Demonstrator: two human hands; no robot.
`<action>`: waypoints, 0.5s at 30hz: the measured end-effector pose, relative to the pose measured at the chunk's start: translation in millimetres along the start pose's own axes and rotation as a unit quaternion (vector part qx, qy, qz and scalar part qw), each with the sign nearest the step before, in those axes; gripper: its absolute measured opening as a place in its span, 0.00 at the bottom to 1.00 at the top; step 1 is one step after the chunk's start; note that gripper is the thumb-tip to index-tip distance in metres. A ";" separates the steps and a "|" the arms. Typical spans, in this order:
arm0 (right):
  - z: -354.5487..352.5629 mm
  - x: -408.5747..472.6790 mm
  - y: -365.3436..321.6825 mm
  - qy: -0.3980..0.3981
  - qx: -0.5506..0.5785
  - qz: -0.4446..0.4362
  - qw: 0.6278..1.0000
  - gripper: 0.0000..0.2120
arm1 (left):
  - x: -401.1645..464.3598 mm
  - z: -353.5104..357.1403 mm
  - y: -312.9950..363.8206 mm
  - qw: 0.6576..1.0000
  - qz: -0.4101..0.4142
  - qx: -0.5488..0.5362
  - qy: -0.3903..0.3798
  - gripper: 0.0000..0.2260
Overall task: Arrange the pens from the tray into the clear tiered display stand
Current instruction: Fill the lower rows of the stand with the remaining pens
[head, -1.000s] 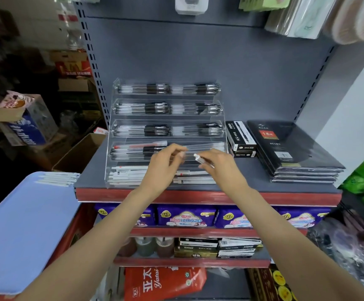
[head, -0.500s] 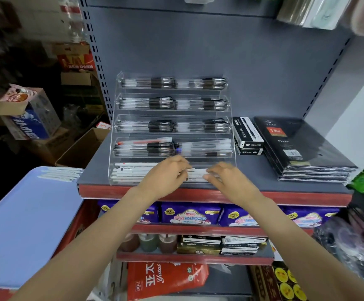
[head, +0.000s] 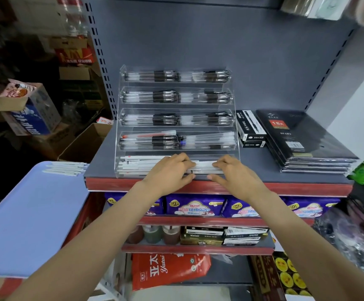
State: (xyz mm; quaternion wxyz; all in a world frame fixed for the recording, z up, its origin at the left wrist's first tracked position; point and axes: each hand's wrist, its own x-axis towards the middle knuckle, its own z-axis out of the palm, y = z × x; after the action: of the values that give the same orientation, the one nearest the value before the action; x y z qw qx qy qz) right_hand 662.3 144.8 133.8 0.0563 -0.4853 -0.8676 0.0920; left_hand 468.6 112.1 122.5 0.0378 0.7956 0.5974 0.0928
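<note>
— What sort of place is this?

— A small shop. Grey metal shelving [head: 198, 51] with slotted uprights and red-edged shelves carries goods in rows: a clear tiered display stand [head: 176, 122] full of pens, boxed pens [head: 250, 127] beside it, then a stack of wrapped diaries [head: 302, 137].

— And lower down?

— Purple packets [head: 195, 206] on the shelf below, more boxes under that. To the left, open cardboard cartons [head: 85, 144] are piled up like stock.

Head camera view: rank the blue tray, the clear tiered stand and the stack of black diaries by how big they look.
1. Blue tray, though nearest the camera.
2. Clear tiered stand.
3. Stack of black diaries.
</note>
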 end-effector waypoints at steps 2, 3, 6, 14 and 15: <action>-0.9 -0.5 -6.9 0.016 0.020 -0.002 1.000 0.23 | -4.3 -3.6 -2.2 0.999 -0.016 -0.040 0.025 0.18; -1.8 0.4 -12.4 0.029 0.031 -0.007 0.999 0.22 | -7.2 -7.1 -4.6 0.997 -0.026 -0.062 0.042 0.17; -5.1 8.4 -39.1 0.061 0.075 -0.034 0.995 0.20 | -23.4 -20.7 -17.1 0.988 -0.054 -0.096 0.107 0.15; 10.7 61.7 -177.4 0.066 0.130 -0.158 0.977 0.18 | -113.9 -52.9 -133.3 0.942 -0.182 -0.100 0.262 0.09; 16.4 70.1 -200.8 0.061 0.127 -0.173 0.975 0.17 | -127.0 -54.2 -153.9 0.937 -0.212 -0.103 0.258 0.08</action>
State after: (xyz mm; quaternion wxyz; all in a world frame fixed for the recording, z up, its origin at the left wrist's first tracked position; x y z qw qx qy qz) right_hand 455.6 100.1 161.4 0.1856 -0.3216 -0.9146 0.1604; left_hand 278.8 31.3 136.3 -0.0169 0.5908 0.7289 0.3457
